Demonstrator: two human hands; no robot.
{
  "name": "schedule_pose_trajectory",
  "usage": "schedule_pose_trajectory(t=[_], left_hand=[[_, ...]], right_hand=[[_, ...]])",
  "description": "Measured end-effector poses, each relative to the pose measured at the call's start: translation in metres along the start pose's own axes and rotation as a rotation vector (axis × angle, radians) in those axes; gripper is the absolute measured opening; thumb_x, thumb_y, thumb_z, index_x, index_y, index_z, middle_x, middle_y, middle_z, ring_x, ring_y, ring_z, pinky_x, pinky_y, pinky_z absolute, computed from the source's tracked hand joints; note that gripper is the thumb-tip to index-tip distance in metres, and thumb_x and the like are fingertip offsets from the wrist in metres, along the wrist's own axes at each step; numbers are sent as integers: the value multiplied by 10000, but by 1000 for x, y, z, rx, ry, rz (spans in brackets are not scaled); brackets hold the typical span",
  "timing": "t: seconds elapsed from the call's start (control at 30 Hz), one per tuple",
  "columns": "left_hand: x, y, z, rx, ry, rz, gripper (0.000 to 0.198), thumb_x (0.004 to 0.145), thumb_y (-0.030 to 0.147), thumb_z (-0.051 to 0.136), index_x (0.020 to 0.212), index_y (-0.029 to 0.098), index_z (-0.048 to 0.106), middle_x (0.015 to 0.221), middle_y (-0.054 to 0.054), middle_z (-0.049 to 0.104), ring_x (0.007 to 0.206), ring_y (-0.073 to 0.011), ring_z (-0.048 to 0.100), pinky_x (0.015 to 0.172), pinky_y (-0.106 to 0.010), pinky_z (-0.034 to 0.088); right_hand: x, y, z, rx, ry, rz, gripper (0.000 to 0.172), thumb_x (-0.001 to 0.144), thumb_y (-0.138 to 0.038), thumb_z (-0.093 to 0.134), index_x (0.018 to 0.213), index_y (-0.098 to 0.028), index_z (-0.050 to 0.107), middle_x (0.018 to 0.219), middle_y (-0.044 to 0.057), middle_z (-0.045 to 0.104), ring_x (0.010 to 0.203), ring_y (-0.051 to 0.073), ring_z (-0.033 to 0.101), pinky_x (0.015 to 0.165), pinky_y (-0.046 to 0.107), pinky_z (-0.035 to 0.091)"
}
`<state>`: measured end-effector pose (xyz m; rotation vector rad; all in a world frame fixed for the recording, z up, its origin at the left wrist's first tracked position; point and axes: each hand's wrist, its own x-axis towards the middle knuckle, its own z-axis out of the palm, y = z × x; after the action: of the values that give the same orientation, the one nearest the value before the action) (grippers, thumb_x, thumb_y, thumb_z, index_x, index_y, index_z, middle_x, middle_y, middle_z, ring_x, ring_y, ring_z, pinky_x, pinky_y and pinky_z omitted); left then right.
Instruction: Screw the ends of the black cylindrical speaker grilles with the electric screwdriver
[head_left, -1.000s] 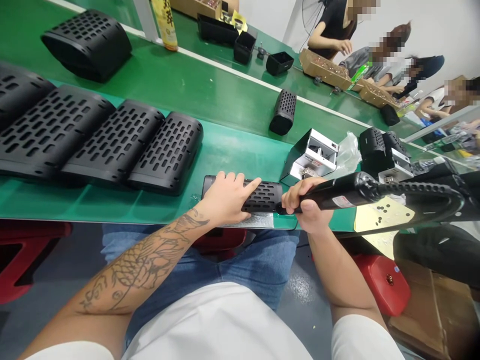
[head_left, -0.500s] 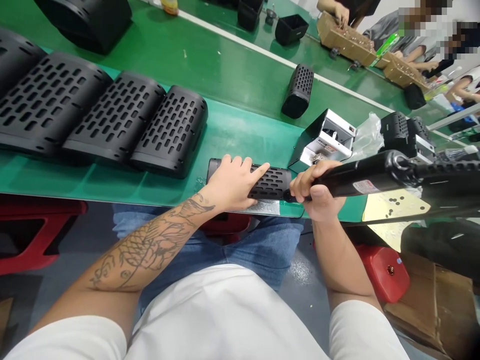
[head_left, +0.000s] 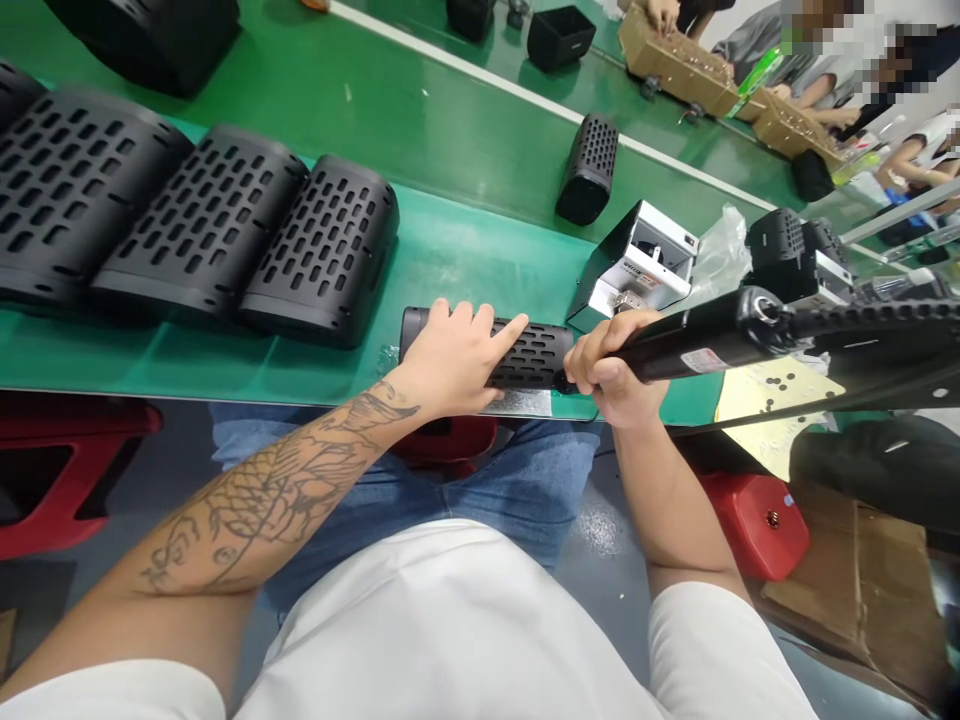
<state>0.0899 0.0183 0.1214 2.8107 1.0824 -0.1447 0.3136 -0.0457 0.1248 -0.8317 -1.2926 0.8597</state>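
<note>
A black perforated speaker housing (head_left: 534, 352) lies on its side at the front edge of the green bench. My left hand (head_left: 459, 362) is laid across its left part, fingers over the far side and thumb on the near side, gripping it. My right hand (head_left: 621, 368) is wrapped round the front of a black electric screwdriver (head_left: 694, 340), held nearly level. The tool's tip meets the right end of the housing; the exact contact is hidden by the fingers.
Several larger perforated housings (head_left: 322, 250) stand in a row at left. Behind my right hand sits a black-and-white screw feeder (head_left: 637, 262). A yellow sheet (head_left: 776, 400) with small black discs lies at right. Red stools (head_left: 761, 525) are below; co-workers' hands (head_left: 664, 15) are across the bench.
The whole view has shifted slightly, so everything sits a little further left and higher. Both hands keep their places on the housing and the screwdriver.
</note>
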Motion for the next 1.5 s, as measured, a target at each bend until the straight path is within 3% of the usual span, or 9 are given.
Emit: schedule_pose_trajectory(t=[0.17,0.33,0.63,0.8,0.9,1.1,1.23,1.33,1.5], left_hand=[[6,-3,-2,54,-29,-5,1154,970,557,909,1909,198,341,1555,-289,688,1335,-497,677,1098,-547,425],[10,-7,-3,73,-25,7,1131,969,509,886,1910,191,346,1546,-284,709,1335,-478,699,1084,-521,450],[22,-13,-13,16,-86,8,1088,970,600,855,1874,194,405,1431,-246,770,1262,-457,753,992,-470,504],[31,-22,-17,-10,-145,22,1131,976,676,835,1895,201,378,1445,-244,762,1238,-450,766,956,-456,508],[23,-14,-11,15,-91,7,1133,971,629,857,1894,174,382,1442,-260,760,1254,-461,750,993,-481,505],[4,9,4,18,35,-22,1104,965,538,887,1890,164,416,1509,-294,742,1299,-488,712,1097,-574,499],[-13,-16,8,-37,120,49,1110,912,534,966,1854,180,497,1734,-307,624,1575,-529,598,1363,-662,397],[-34,-50,23,-157,226,62,1103,888,506,993,1835,212,510,1840,-294,525,1720,-535,493,1478,-718,291],[-52,-81,78,-593,390,-3,1232,894,485,990,1884,262,293,1925,-252,379,1814,-467,425,1482,-659,412]], right_hand=[[-3,5,2,-70,12,-21,559,844,-675,1053,927,-313,635,583,-115,584,459,140,542,516,335,541],[17,-4,5,-38,5,32,613,836,-751,1036,1009,-299,659,599,-114,611,425,124,536,490,320,517],[67,-38,-76,-149,422,-245,625,871,-851,949,1102,-343,667,669,-111,496,450,137,503,474,328,506],[76,-26,-105,-281,493,-273,715,970,-1037,628,1149,-346,625,699,-99,420,476,146,518,504,327,499],[83,-6,-112,-309,545,-313,692,987,-1011,646,1152,-340,623,699,-97,482,486,151,534,518,339,501],[94,40,-114,-482,577,-340,737,925,-1079,601,1024,-349,569,679,-101,459,473,194,540,564,401,494],[89,47,-114,-494,594,-327,683,961,-1033,602,1004,-352,577,661,-93,466,497,221,585,601,452,547],[78,29,-106,-431,604,-316,638,964,-985,694,1037,-356,614,641,-89,499,477,210,554,565,433,542],[42,-27,-56,-274,437,-276,641,914,-956,823,1113,-373,647,659,-83,509,478,171,527,537,373,545]])
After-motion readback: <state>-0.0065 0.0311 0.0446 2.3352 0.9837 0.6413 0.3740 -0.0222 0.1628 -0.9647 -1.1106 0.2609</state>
